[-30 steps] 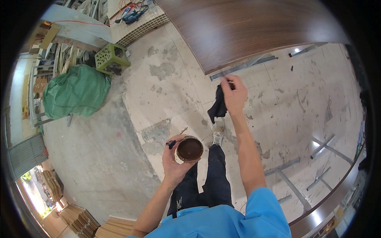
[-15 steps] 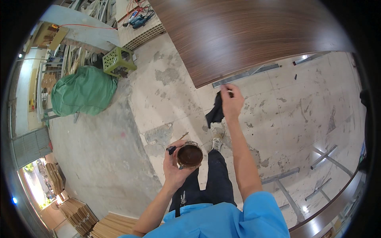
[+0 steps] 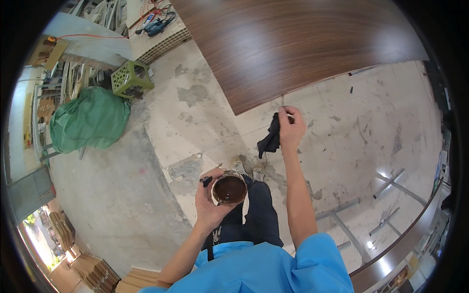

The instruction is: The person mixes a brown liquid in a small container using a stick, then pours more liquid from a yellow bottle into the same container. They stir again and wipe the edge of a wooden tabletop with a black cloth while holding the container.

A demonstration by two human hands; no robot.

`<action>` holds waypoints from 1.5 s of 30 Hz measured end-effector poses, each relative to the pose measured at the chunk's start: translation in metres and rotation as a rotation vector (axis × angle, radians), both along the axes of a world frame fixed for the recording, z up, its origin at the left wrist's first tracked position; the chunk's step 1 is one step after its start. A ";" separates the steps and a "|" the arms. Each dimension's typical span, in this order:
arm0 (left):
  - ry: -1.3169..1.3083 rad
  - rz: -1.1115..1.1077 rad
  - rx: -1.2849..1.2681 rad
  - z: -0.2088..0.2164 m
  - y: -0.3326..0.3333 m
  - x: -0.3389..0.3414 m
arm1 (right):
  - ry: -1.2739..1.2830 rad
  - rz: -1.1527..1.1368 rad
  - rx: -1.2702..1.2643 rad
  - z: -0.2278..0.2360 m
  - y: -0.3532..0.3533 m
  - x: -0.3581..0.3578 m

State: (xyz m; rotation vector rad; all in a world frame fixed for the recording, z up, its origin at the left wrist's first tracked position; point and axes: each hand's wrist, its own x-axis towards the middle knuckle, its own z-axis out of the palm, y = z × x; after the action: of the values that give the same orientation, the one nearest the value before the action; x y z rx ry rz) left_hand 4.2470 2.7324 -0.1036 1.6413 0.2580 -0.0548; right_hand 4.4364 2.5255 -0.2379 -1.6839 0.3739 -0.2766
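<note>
My left hand point(image 3: 209, 209) is wrapped round a round cup point(image 3: 229, 189) of dark brown liquid, held upright in front of my legs. A small black piece point(image 3: 205, 181) shows by the fingers of that hand; I cannot make out its kind. From my right hand point(image 3: 292, 129), closed with thumb and fingers pinched together, hangs a crumpled black cloth point(image 3: 269, 138). Something thin seems to stick up at those fingertips, too small to name. Just beyond the right hand is the edge of a large dark brown wood-grain panel point(image 3: 293, 49); the fingers look close to it.
Grey metal frames point(image 3: 349, 232) stand on the right, beside another brown panel's edge point(image 3: 391, 263). Back left are a green plastic stool point(image 3: 128, 78), a big green sack point(image 3: 90, 119) and power tools point(image 3: 159, 25) on boards. Stacked brown boards point(image 3: 95, 271) lie lower left.
Both feet now show side by side, where one shoe showed before. The surroundings have shifted left in view. My hands keep the cup and the black cloth.
</note>
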 end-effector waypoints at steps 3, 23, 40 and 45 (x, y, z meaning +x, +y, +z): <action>0.013 -0.030 0.021 -0.001 0.007 0.009 | -0.012 0.253 -0.062 0.000 0.000 -0.004; 0.062 -0.005 -0.067 0.023 -0.038 0.037 | 0.032 0.154 -0.030 0.008 -0.039 0.020; 0.031 -0.023 -0.041 0.030 -0.087 0.047 | 0.059 -0.043 0.040 0.004 -0.079 0.043; 0.036 -0.028 -0.067 0.029 -0.098 0.052 | -0.053 0.269 -0.079 0.008 -0.078 0.045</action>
State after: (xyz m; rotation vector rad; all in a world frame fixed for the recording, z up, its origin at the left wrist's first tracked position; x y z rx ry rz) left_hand 4.2986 2.6344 -0.0747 1.5788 0.2581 -0.1126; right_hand 4.4815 2.4474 -0.2298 -1.7783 0.0954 -0.1370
